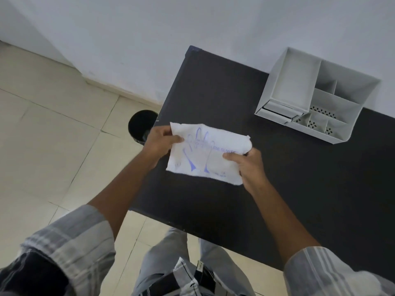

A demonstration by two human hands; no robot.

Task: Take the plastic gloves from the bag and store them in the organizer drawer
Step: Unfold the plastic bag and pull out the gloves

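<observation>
A white plastic bag of gloves (205, 152), printed with a blue hand outline and lettering, is held flat above the dark table (299, 178). My left hand (158, 144) pinches its left edge, thumb on top. My right hand (250, 165) grips its right side near the lower corner. The white organizer (316, 97) stands at the table's far right by the wall, with open top compartments and a small drawer (280, 111) at its front left, slightly pulled out. The gloves themselves are hidden inside the bag.
A black round bin (141, 124) stands on the tiled floor just left of the table. A pale wall (192, 28) runs behind the table. My legs are at the table's near edge.
</observation>
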